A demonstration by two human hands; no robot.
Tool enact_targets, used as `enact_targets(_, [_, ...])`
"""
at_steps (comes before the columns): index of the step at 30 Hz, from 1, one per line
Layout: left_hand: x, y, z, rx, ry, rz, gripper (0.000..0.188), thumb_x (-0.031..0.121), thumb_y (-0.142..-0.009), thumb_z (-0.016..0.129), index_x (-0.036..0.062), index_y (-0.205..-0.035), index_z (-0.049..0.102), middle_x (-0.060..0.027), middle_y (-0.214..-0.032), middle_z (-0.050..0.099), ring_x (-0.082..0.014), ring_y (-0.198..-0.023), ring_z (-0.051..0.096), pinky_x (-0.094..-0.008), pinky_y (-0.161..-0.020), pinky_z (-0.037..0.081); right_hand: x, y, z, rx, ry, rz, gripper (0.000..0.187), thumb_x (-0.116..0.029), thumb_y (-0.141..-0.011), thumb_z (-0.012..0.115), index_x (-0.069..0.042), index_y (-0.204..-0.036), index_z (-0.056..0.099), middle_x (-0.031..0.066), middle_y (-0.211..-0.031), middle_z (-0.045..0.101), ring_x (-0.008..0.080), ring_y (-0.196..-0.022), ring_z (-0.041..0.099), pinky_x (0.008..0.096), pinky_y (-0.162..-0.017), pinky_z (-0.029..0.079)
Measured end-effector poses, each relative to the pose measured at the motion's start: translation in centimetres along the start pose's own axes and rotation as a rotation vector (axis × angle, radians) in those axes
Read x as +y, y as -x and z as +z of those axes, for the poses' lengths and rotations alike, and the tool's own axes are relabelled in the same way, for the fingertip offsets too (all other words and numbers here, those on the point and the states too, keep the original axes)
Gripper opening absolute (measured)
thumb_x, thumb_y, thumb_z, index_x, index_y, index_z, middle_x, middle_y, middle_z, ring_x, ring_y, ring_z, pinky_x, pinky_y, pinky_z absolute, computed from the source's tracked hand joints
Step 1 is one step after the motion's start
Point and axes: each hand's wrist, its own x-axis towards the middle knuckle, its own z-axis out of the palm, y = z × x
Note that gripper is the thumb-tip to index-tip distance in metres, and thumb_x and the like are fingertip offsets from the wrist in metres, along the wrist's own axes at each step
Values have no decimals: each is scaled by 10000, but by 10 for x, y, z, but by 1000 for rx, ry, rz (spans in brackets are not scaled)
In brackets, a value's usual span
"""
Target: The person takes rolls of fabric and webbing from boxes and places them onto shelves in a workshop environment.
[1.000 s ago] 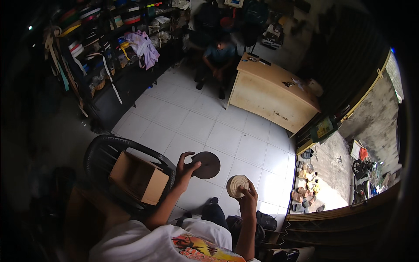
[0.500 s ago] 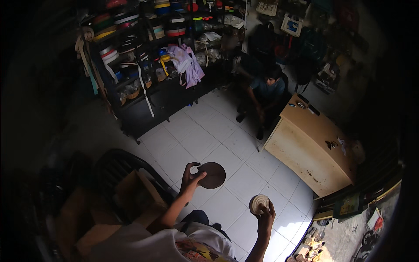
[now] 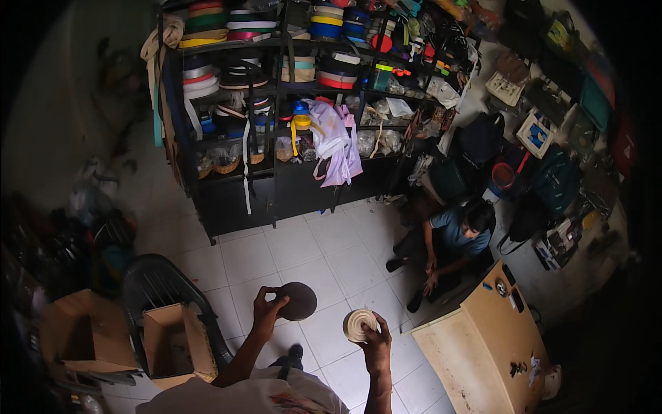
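Brown disc in one hand, cream tape roll in the other, both held up over the white tile floor (image 3: pixel 324 252).

Nearest me, the left hand (image 3: pixel 267 309) has its fingers closed on the edge of a dark brown disc (image 3: pixel 296 301), and just right of that disc the right hand (image 3: pixel 376 339) is wrapped around a cream roll of tape (image 3: pixel 360 324), the two things close but apart. To do this well, I'd judge each grip should stay firm at the rim, faces turned up to the light, so they can be compared without knocking together. Left of the disc an open cardboard box (image 3: pixel 172 338) sits on a black plastic chair (image 3: pixel 160 286). Beyond the disc a seated person (image 3: pixel 452 245) leans by a wooden desk (image 3: pixel 483 345), and farthest back stand black shelves of ribbon rolls (image 3: pixel 276 90).
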Motion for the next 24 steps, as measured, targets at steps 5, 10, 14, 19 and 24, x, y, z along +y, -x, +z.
enact_targets(5, [2,-100,69,-14,17,-44,416,99,-811,764,54,-1128,498,-161,-948,629,-253,-877,676,-384,-697,614,-35,-105,8,-56,-114,3,551,-94,-825,696,-28,-1320,464,133,-1169,590,252,-1066,592,420,-888,526])
enact_targets(10, [-9,-176,159,-94,99,-128,542,77,-749,823,35,-1172,486,-164,-1079,616,-260,-988,654,-393,-794,586,-55,-203,-10,-97,-186,-73,855,28,-609,840,-61,-1351,424,95,-1204,549,237,-1092,577,386,-914,512])
enact_targets(14, [-37,-232,233,-111,61,-133,669,85,-696,868,-2,-1219,458,-201,-1104,611,-289,-1005,651,-383,-834,571,-85,-289,-28,-188,-50,-129,916,93,-585,834,-78,-1368,392,88,-1223,542,225,-1155,549,361,-949,504])
enact_targets(19, [-36,-301,312,-11,-17,-74,613,68,-714,846,8,-1208,488,-203,-1111,600,-295,-978,657,-393,-825,586,-136,-398,-38,-300,-9,-174,873,108,-591,827,-86,-1339,421,83,-1248,536,226,-1183,544,380,-993,504])
enact_targets(24, [-23,-372,363,171,27,-20,628,96,-717,844,5,-1223,484,-202,-1092,612,-287,-946,668,-365,-779,594,-181,-509,-34,-401,87,-178,851,78,-585,852,-82,-1322,459,74,-1251,549,230,-1179,559,378,-967,531])
